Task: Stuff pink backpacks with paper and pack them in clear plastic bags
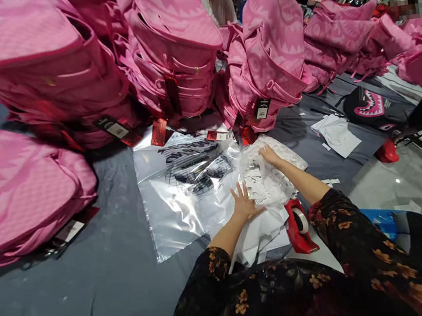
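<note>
My left hand [244,204] lies with its fingers spread at the near left side of a clear plastic bag [249,166] full of small white paper slips [265,184]. Closed fingers of my right hand [270,155] pinch the far edge of that bag. Under and left of my left hand spreads a large flat clear plastic bag [180,216] with black printing. Loose white sheets [260,237] lie below my left hand. A red tape dispenser [297,237] with a roll of tape stands just right of them.
Stacks of pink backpacks [176,43] with hanging tags line the far side of the grey-covered table [134,287]. Another pink backpack [25,193] lies at the left. White papers [338,136] and a black backpack [363,107] lie right. A person [220,6] is behind the stacks.
</note>
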The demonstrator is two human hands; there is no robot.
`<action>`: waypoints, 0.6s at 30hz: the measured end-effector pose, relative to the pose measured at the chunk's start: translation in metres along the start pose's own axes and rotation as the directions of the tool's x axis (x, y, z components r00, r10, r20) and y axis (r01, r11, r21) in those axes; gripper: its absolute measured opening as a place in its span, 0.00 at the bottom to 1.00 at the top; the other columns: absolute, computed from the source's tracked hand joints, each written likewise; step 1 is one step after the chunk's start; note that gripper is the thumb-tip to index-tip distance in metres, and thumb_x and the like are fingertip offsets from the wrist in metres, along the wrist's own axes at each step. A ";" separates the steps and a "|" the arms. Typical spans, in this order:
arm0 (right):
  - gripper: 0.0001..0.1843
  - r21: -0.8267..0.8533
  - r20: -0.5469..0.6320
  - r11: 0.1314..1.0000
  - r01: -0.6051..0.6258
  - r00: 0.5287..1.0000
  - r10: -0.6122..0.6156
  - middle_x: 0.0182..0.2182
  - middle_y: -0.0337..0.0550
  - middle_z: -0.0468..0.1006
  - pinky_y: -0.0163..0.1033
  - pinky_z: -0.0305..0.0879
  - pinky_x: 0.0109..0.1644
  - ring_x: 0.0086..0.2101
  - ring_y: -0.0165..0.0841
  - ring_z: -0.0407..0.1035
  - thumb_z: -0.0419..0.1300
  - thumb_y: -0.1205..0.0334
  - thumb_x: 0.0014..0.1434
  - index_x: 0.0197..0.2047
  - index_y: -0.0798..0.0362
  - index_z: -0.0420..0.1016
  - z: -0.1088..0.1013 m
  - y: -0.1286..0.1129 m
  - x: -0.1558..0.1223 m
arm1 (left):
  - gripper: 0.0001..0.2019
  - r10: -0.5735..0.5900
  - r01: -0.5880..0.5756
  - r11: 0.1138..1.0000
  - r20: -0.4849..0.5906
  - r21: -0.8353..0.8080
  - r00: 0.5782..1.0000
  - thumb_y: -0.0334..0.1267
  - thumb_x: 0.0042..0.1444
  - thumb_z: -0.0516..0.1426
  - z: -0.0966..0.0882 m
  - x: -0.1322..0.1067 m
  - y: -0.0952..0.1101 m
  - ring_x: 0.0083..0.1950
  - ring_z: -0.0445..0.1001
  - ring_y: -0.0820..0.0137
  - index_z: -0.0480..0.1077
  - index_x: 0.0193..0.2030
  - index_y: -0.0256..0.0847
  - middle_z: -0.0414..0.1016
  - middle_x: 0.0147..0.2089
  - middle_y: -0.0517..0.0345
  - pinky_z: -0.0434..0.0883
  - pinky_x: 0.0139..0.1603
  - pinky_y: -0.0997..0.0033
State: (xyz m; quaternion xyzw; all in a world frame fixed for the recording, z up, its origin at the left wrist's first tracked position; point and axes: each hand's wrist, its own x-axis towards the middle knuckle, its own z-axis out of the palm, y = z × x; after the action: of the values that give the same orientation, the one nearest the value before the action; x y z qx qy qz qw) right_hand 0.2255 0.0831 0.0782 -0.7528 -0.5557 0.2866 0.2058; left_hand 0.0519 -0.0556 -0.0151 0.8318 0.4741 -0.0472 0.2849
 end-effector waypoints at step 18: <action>0.21 -0.130 0.422 0.609 0.783 0.599 -0.680 0.57 0.57 0.75 0.51 0.66 0.63 0.57 0.43 0.69 0.54 0.59 0.67 0.61 0.54 0.72 0.001 0.050 -0.163 | 0.16 0.121 -0.263 0.943 -0.525 -0.204 0.843 0.40 0.70 0.48 0.038 -0.211 -0.043 0.69 0.69 0.60 0.75 0.54 0.44 0.78 0.59 0.48 0.65 0.70 0.47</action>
State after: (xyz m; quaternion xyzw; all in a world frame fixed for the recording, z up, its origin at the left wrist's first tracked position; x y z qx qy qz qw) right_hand 0.2256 -0.0873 0.0790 -0.4160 -0.8803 0.2084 0.0924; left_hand -0.0911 -0.2192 0.0087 0.8120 0.4475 0.2658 0.2639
